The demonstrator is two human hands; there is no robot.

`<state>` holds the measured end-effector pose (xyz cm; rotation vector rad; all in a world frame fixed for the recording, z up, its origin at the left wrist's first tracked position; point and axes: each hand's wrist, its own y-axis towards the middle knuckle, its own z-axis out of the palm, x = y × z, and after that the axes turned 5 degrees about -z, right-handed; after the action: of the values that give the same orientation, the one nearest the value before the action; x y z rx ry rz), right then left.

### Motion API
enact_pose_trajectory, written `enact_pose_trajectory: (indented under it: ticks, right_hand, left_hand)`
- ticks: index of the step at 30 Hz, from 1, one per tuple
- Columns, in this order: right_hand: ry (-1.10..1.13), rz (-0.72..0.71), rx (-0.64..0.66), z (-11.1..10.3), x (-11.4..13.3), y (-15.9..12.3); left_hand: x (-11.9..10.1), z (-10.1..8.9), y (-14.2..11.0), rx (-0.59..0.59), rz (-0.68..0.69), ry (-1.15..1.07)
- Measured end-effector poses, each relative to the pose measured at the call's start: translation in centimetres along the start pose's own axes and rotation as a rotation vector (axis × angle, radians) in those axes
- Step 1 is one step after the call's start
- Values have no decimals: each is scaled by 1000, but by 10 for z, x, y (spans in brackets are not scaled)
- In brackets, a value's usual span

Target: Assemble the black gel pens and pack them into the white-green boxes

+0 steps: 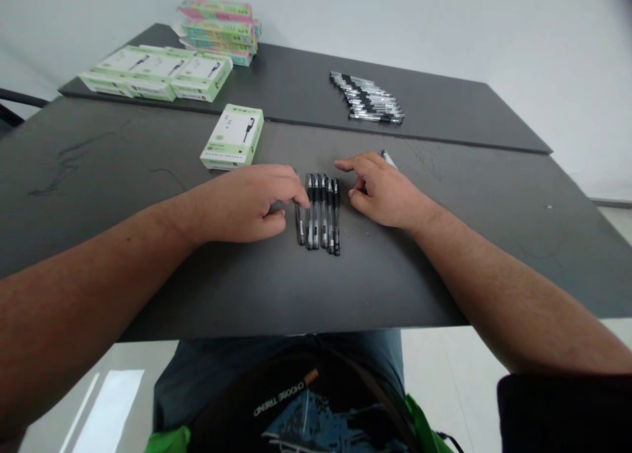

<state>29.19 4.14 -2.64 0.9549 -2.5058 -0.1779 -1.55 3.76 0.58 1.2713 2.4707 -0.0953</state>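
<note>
Leaning over a dark surface (pixel 237 295), I bring both bare hands to a row of black-gripped pens (pixel 323 226). Ahead and left stands a closed white-and-green box (pixel 233 137), lying flat with a pen printed on its face; its contents are hidden. Behind it, more white-and-green boxes (pixel 153 70) sit side by side beneath a picture-side-up front, and a stack of pink, yellow and green cartons (pixel 217 30) rises at the back; what these contain cannot be seen.

The row lies between my hands, clear pens running toward me. My left hand (pixel 247 203) reaches over its left end, index finger and thumb apart; whether the fingers (pixel 291 188) touch a pen, I cannot tell. My right hand (pixel 382 189) hovers just beside the right end, index finger extended, thumb apart from it. A slim object (pixel 389 159) shows partly hidden beyond that hand; farther back lies a bundle of pens (pixel 368 99).
</note>
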Motion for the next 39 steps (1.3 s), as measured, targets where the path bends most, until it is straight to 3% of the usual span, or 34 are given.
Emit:
enact_pose_trajectory:
  ticks: [5,17,31,34,37,39]
  right_hand:
    - [-13,10,-31,5,-4,-1]
    - [15,2,-33,6,-4,-1]
    - [28,14,-19,5,-2,-1]
    - [30,16,-27,5,-2,0]
    - [18,68,-62,2,-2,3]
    - [15,165,-80,0,-1,5]
  left_hand:
    - [9,-2,-1,58,-31,-18]
    - [8,9,0,66,171,-130]
    - [-7,22,2,29,138,-10]
    - [-14,19,3,-12,29,27]
    - [-22,13,6,-112,-315,80]
    - [-31,11,8,-104,-559,139]
